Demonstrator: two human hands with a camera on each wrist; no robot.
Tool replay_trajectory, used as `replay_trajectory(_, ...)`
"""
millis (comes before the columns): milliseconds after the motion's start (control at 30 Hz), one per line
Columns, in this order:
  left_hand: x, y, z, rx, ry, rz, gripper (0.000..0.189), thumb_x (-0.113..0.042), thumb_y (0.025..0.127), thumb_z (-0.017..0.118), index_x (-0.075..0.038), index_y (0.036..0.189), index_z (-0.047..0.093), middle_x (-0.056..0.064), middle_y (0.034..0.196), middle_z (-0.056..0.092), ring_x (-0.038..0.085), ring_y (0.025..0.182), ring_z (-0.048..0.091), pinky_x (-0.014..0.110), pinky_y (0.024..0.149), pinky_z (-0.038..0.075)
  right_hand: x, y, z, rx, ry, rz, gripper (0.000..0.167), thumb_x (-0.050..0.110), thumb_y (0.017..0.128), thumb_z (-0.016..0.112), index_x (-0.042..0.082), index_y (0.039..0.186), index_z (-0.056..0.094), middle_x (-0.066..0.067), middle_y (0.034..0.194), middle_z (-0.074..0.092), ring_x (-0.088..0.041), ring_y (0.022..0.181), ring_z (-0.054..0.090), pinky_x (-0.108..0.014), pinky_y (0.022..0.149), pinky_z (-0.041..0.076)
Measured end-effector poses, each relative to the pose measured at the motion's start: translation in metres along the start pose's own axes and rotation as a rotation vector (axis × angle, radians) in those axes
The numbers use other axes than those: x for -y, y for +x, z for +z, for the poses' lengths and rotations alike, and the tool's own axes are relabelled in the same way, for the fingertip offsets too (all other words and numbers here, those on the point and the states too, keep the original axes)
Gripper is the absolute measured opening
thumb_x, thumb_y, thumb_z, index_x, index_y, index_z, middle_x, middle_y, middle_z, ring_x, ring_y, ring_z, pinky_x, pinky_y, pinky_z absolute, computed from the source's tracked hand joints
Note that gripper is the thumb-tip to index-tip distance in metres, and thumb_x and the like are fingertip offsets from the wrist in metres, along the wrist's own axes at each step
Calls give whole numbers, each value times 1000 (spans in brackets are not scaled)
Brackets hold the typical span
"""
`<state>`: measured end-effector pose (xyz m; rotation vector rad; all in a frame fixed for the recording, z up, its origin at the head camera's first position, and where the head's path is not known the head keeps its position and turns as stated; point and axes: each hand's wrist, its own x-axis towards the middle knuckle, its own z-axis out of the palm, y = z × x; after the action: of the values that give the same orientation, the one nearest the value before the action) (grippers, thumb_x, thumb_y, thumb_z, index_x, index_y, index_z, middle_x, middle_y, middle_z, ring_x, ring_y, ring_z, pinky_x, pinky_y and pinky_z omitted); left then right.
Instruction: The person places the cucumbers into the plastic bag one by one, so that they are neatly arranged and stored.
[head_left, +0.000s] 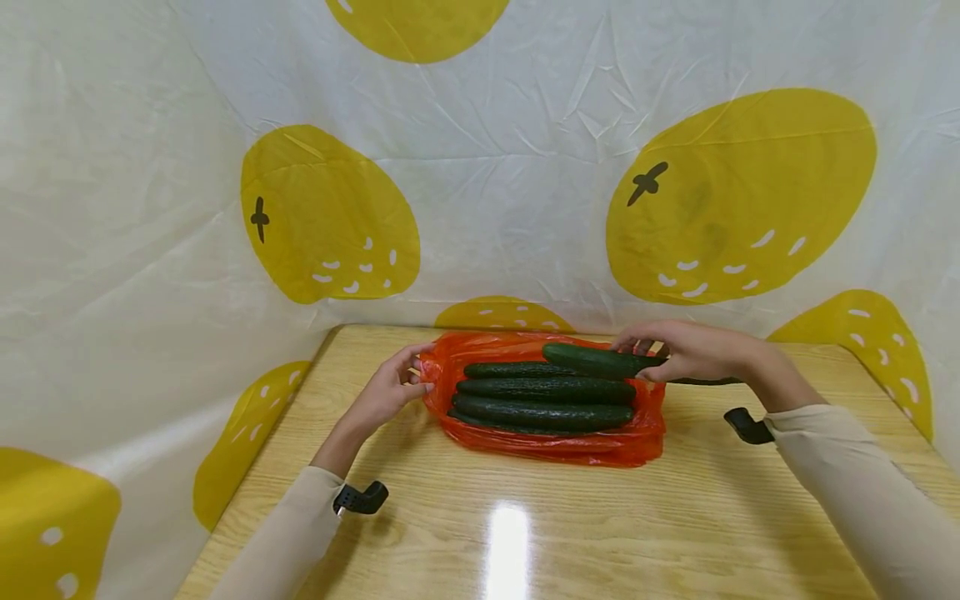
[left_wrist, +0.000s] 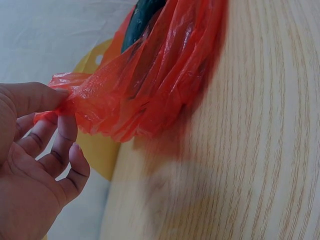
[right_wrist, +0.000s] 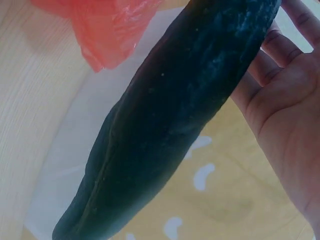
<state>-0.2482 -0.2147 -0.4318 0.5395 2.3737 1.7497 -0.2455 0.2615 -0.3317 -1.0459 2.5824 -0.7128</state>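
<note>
A red plastic bag [head_left: 555, 446] lies spread on the table with several dark green cucumbers [head_left: 543, 412] side by side in it. My left hand [head_left: 384, 390] pinches the bag's left end between thumb and fingers; in the left wrist view the thin red plastic [left_wrist: 112, 102] is gathered at the fingertips. My right hand [head_left: 693, 352] holds another cucumber [head_left: 592, 360] over the right part of the bag. That cucumber [right_wrist: 165, 115] fills the middle of the right wrist view, and the fingers behind it are partly hidden.
The light wood table [head_left: 442, 517] carries the bag near its back edge. A white curtain [head_left: 510, 225] with yellow fruit prints hangs right behind and along the left side. Black wrist mounts [head_left: 363, 498] sit on both sleeves.
</note>
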Motion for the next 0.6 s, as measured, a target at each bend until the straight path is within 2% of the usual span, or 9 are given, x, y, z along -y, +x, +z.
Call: replay_trajectory(600, 0, 1, 2, -3, 14, -6, 63, 6, 92, 67, -7, 150, 46, 18, 110, 53, 23, 83, 52, 28, 71, 53, 1, 39, 8, 34, -20, -42, 47, 17, 93, 75, 20, 138, 60, 3, 132, 62, -21, 113, 59, -45, 95, 52)
